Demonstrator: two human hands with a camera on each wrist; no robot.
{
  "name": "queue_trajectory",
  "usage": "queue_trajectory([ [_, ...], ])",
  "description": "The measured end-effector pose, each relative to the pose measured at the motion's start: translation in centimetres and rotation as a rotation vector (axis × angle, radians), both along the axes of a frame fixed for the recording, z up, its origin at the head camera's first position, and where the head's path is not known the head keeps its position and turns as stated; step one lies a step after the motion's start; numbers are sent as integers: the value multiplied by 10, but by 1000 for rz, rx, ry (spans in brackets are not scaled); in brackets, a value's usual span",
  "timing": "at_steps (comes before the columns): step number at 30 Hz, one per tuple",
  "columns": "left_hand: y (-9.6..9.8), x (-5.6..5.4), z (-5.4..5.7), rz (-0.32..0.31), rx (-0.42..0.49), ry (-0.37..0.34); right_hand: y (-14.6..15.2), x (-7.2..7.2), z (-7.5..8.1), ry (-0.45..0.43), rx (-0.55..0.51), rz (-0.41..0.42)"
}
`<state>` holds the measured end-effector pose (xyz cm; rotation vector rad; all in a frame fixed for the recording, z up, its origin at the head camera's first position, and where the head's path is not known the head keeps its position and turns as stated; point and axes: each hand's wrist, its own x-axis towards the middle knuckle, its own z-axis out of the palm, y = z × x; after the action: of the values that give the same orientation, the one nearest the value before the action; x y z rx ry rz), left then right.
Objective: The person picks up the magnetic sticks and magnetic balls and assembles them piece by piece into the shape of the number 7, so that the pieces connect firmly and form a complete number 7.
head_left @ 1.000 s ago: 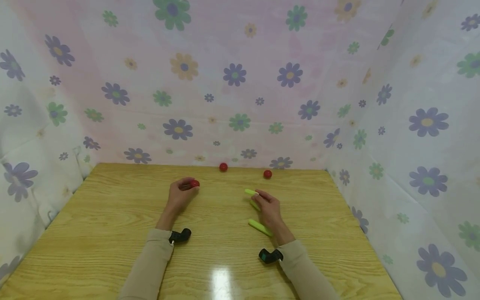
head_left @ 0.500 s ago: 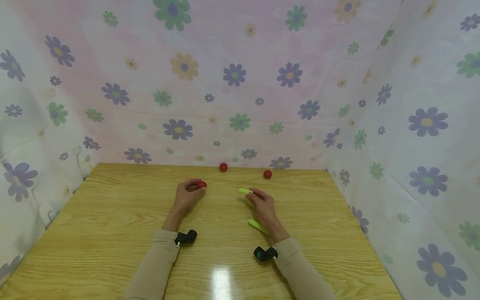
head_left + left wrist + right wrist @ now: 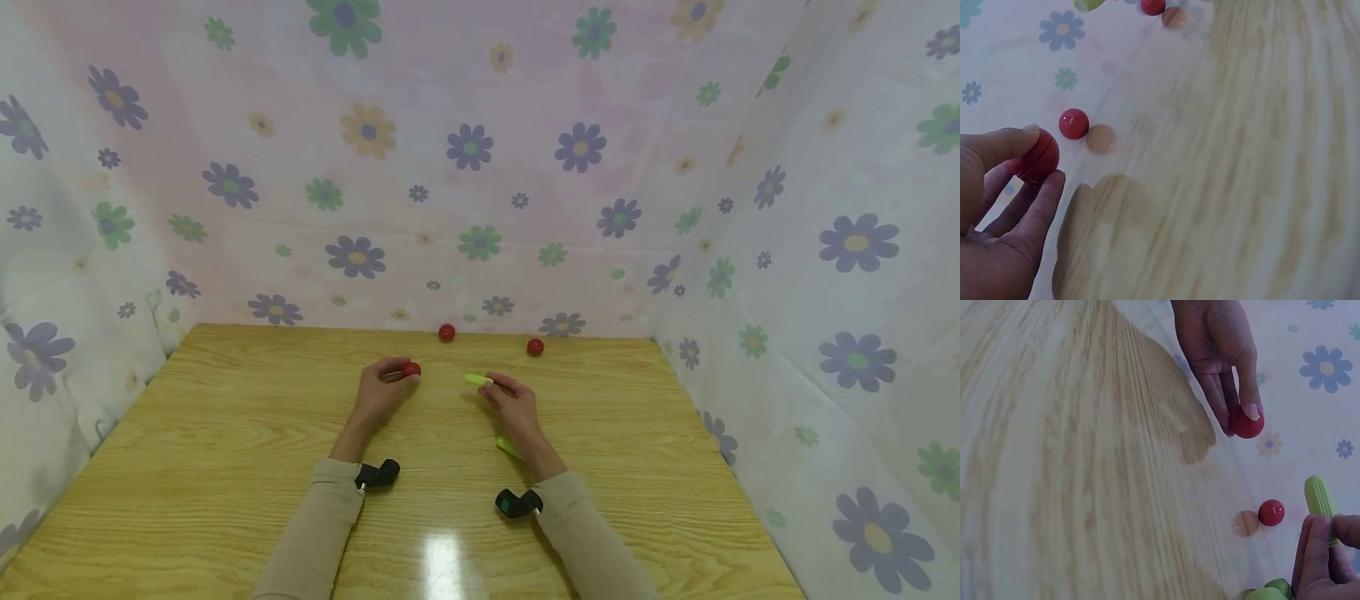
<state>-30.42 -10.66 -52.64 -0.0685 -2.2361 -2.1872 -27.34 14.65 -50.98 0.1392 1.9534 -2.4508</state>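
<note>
My left hand [image 3: 375, 400] pinches a glossy red ball [image 3: 411, 369] between thumb and fingertips, above the table's far middle. A thin seam line runs round this red ball [image 3: 1040, 157] in the left wrist view. Facing it from the right, my right hand [image 3: 516, 412] pinches a short yellow-green stick [image 3: 475, 379] that points left toward the ball, with a gap between them. In the right wrist view, the stick [image 3: 1318, 492] shows lengthwise grooves and a rounded end. Another yellow-green stick [image 3: 507, 447] lies on the table, partly hidden by my right wrist.
Two more red balls rest at the table's back edge, a middle ball [image 3: 447, 332] and a right ball [image 3: 535, 347]. Flower-patterned cloth [image 3: 420, 275] surrounds the wooden table [image 3: 225, 433] at the back and sides. Green stick ends [image 3: 1266, 592] show below my right hand in its wrist view.
My left hand has moved right with the red ball, and my right hand has moved left with the stick. The gap between them has narrowed. A second lying stick is now hidden behind my right hand.
</note>
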Motion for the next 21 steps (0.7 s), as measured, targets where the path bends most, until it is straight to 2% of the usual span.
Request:
queue_trajectory([
  [15,7,3,2,-46,19,15,-13,-4,-3,25,91,64],
  [21,11,1,0,-37,-3,14,-17,-6,-3,31,115,67],
])
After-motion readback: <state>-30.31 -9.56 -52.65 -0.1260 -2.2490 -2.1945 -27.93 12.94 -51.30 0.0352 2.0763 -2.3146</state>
